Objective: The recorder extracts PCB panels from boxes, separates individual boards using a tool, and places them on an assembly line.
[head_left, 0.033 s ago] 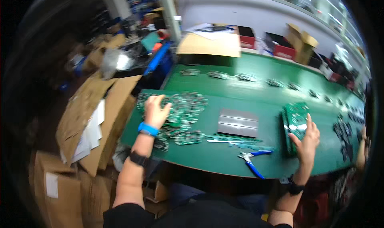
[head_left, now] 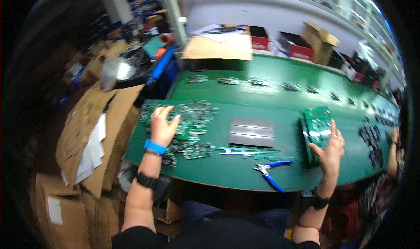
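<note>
My left hand point(head_left: 162, 125) is over the left side of a heap of small green circuit boards point(head_left: 197, 118), its thumb and fingers apart. I see nothing held between them. At the right, my right hand point(head_left: 330, 149) lies against the near right side of a stack of larger green circuit board panels point(head_left: 317, 123). Its thumb and fingers are spread, and the stack rests on the table. Between my hands sits a grey, ridged block point(head_left: 252, 133). In front of it lie thin green strips point(head_left: 249, 152) and blue-handled cutting pliers point(head_left: 272, 169), handles parted.
Small board pieces point(head_left: 260, 81) stand in a row along the far side of the green table point(head_left: 210, 174). Dark parts point(head_left: 372, 139) lie at the right, near another person's arm point(head_left: 393, 155). Cardboard boxes point(head_left: 63, 209) crowd the left; red boxes point(head_left: 301, 51) stand behind.
The whole scene has shifted slightly to the left in the picture. Both hands keep nearly the same places beside the heap and the stack.
</note>
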{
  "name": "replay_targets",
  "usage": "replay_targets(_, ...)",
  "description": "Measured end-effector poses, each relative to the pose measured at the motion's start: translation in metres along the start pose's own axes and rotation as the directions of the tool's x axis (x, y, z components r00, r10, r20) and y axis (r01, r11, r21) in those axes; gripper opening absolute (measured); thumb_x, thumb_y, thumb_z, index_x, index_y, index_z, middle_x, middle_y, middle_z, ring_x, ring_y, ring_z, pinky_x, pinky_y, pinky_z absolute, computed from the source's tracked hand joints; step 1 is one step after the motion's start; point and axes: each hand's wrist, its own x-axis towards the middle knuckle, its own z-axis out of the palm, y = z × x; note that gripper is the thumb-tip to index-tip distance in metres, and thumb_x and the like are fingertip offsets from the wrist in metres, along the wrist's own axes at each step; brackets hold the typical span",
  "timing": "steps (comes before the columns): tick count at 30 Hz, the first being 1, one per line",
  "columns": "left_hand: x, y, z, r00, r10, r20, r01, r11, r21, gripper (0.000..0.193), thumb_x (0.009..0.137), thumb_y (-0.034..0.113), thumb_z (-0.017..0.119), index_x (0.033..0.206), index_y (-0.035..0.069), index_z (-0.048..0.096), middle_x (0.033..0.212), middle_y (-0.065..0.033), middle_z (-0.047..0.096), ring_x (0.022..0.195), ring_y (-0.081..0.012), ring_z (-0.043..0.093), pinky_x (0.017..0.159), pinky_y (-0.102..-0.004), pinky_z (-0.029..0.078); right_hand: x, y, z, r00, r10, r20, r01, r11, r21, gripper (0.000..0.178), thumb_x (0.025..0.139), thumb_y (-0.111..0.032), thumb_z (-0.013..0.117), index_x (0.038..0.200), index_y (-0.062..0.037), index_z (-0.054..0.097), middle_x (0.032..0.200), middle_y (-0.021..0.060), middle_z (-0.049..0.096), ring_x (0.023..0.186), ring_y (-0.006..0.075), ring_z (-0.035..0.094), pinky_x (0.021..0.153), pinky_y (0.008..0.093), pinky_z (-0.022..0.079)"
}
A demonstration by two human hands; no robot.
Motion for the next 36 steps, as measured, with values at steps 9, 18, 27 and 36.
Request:
replay_targets(9,-0.051,0.103,0.011,0.948,0.079,0.308,0.117,0.813,-0.57,0.019,0.078,0.01,0.064,0.096,0.004,0.065,0.097,-0.0097,0.06,0.088,-0.019,0.058,0.068,-0.0272,0.05,0.004,-0.002,0.01,0.979,0.143,0.148,-0.115,0.976,-0.185,0.112,0.052,-0.043,0.081,0.143,-0.0316,0.015,0.135,0.0282,0.031,0.123,0.0416,0.033,0.097,0.0545,0.025)
replay_targets(18,-0.063,0.149,0.043,0.701,0.213,0.68,0.682,0.076,-0.727,0.024,0.09,0.017,0.055,0.106,0.0,0.061,0.104,-0.007,0.061,0.091,-0.0129,0.058,0.08,-0.0272,0.048,-0.008,-0.021,-0.016,0.992,0.12,-0.034,-0.122,0.992,-0.043,0.102,0.053,-0.025,0.076,0.141,-0.0241,0.024,0.132,0.019,0.037,0.12,0.0376,0.036,0.099,0.0518,0.025)
replay_targets(27,-0.08,0.181,0.057,0.761,0.054,0.646,0.52,-0.646,-0.559,0.04,0.098,0.028,0.034,0.13,0.005,0.037,0.124,-0.0116,0.05,0.11,-0.0238,0.053,0.094,-0.0411,0.045,-0.077,-0.117,0.002,0.853,-0.484,0.198,0.288,0.751,0.594,0.105,0.056,-0.05,0.076,0.137,-0.0056,0.028,0.136,0.0221,0.03,0.124,0.0389,0.029,0.102,0.0477,0.022)
replay_targets(36,-0.097,0.114,0.039,0.605,0.276,0.747,0.615,-0.758,-0.218,0.056,0.096,0.042,0.027,0.136,0.002,0.03,0.134,-0.0157,0.041,0.12,-0.033,0.044,0.099,-0.0509,0.036,-0.102,-0.042,0.016,0.842,-0.435,0.318,0.34,0.887,0.312,0.101,0.046,-0.038,0.082,0.129,-0.0011,0.038,0.126,0.0179,0.036,0.12,0.0373,0.032,0.1,0.0456,0.025)
